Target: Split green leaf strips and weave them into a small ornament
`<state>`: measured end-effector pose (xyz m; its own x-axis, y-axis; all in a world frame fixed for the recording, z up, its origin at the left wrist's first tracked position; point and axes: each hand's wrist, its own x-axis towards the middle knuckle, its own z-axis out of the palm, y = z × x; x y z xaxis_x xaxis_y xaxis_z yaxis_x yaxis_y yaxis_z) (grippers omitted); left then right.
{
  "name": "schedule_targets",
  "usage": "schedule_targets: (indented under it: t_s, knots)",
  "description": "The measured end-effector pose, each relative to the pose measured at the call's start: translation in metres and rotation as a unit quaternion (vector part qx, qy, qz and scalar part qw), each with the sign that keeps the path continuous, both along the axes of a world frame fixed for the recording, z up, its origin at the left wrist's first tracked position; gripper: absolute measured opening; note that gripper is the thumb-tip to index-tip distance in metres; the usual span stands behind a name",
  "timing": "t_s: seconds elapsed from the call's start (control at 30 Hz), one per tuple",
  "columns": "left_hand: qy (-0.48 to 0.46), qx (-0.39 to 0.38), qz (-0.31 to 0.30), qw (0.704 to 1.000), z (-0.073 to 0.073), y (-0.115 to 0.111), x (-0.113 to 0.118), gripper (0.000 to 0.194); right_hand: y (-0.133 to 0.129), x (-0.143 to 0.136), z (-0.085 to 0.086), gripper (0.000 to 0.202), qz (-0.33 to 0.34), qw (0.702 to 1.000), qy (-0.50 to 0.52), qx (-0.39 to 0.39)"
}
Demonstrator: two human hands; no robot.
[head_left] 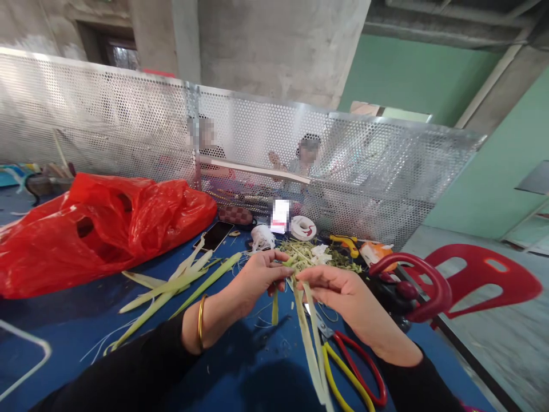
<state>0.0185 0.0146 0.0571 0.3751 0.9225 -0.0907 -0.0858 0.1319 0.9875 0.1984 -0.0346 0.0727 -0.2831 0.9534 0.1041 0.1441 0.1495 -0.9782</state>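
My left hand (261, 277), with a gold bangle at the wrist, pinches the upper end of pale green leaf strips (307, 337), which look like husk. The fingers of my right hand (337, 287) close on the same strips just beside it. Two long ends hang down toward the front edge, and a short green piece (275, 309) dangles under my left hand. Beneath my right hand lie scissors (343, 355) with one red and one yellow handle, partly covered by the strips. More loose leaf strips (171, 289) are spread left of my left forearm.
A red plastic bag (107, 223) fills the left of the blue table (231, 372). Behind my hands are green scraps (343, 258), a white spool (303, 228), a phone (217, 236) and a yellow-handled tool (346, 245). A perforated metal screen (257, 137) stands behind; two people sit beyond.
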Motion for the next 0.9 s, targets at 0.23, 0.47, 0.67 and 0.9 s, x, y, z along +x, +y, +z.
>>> schedule_targets:
  t_s: [0.23,0.47,0.67,0.9]
  knots:
    - [-0.018,0.005,-0.016,1.000,-0.005,0.001,0.000,0.028,0.002,-0.001,-0.009,0.013,-0.093,0.971,-0.038,0.217]
    - [-0.006,-0.001,-0.042,0.999,-0.004,0.001,-0.001,0.035,-0.005,-0.008,-0.006,0.008,-0.138,0.954,0.207,0.166]
    - [-0.012,-0.001,-0.034,0.999,-0.003,0.001,-0.001,0.032,-0.002,-0.002,-0.004,0.033,-0.187,0.964,0.130,0.137]
    - [-0.034,-0.019,0.019,0.999,0.005,-0.001,-0.001,0.026,0.001,0.005,-0.007,0.025,-0.190,0.976,-0.048,0.090]
